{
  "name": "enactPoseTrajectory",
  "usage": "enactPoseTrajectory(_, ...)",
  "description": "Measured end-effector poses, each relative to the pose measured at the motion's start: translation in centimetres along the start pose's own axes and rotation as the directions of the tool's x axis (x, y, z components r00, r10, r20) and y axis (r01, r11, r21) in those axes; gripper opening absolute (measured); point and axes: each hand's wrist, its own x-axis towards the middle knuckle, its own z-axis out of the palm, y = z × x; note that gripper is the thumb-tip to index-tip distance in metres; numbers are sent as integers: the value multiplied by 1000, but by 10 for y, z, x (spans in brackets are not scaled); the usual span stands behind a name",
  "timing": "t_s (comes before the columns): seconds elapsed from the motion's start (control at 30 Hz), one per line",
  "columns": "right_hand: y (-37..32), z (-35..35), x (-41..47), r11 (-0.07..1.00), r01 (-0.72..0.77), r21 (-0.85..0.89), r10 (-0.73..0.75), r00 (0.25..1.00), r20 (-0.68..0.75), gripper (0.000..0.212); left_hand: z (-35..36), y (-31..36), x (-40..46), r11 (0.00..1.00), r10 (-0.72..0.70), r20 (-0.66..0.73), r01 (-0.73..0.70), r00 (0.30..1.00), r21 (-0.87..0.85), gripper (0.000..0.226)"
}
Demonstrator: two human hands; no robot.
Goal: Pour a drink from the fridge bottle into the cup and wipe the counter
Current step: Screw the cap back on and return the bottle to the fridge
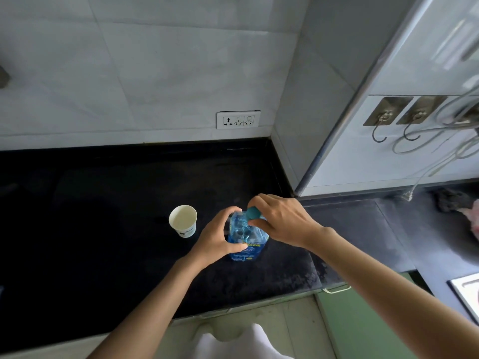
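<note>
Now my left hand [219, 235] grips the bottle [246, 239] standing on the surface [103, 229] right of the cup [183, 221], my right hand [278, 220] pinches its cap [252, 213]; thin, squashy plastic, so I'd hold low.

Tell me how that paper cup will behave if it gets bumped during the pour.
The paper cup looks thin-walled and shows no drink inside, so it is probably very light and would slide or tip at a slight knock. Its base looks narrower than its rim, which likely adds to tipping. Neither hand steadies it; both are on the bottle.
</note>
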Motion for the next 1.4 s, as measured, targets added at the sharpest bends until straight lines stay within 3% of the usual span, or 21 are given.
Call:
enactPoseTrajectory(0.07,-7,4,-1,998,-63,-29,62,997,-40,31,0,0,1,1000,2,-3,-2,1000,0,75)
enactPoseTrajectory(0.2,-28,15,-3,942,-335,13,333,932,-144,43,0,-1,0,1000,3,-5,-3,1000,-10,75)
enactPoseTrajectory(0.27,-27,14,-1,929,-362,75,370,919,-138,42,0,-2,1,1000,6,3,-6,1000,-20,75)
enactPoseTrajectory(0.33,-16,7,1,956,-272,109,280,958,-61,40,0,-3,1,1000,7,7,-7,1000,-22,75)
enactPoseTrajectory(0.4,-5,-2,3,990,-101,101,101,995,3,36,0,-3,1,1000,8,8,-8,1000,-27,75)
enactPoseTrajectory(0.53,7,-9,7,996,81,31,-83,994,70,31,1,-4,0,999,27,-1,-27,1000,-31,76)
enactPoseTrajectory(0.63,2,-2,4,996,72,-49,-70,997,29,33,2,-4,-1,998,36,-22,-37,999,-50,76)
enactPoseTrajectory(0.73,-10,9,-1,992,-102,-72,97,993,-66,40,3,-4,-2,998,37,-39,-39,999,-58,76)
enactPoseTrajectory(0.83,-23,17,-3,961,-275,-18,268,948,-171,38,2,-5,-2,997,43,-26,-45,999,-56,75)
enactPoseTrajectory(0.9,-24,16,-4,954,-296,44,299,937,-179,37,2,-5,-2,997,48,-22,-50,999,-66,76)
enactPoseTrajectory(1.03,-5,1,-4,997,-63,50,65,997,-37,35,3,-7,-4,995,64,-31,-66,997,-77,77)
enactPoseTrajectory(1.2,7,-10,7,980,184,-71,-179,981,73,31,4,-8,-4,994,82,-53,-86,995,-72,78)
enactPoseTrajectory(1.3,5,-6,5,986,148,-80,-144,988,58,32,4,-9,-5,993,86,-53,-90,995,-78,78)
enactPoseTrajectory(1.4,-8,7,-2,996,-36,-77,34,999,-23,36,5,-8,-4,993,77,-49,-81,996,-82,77)
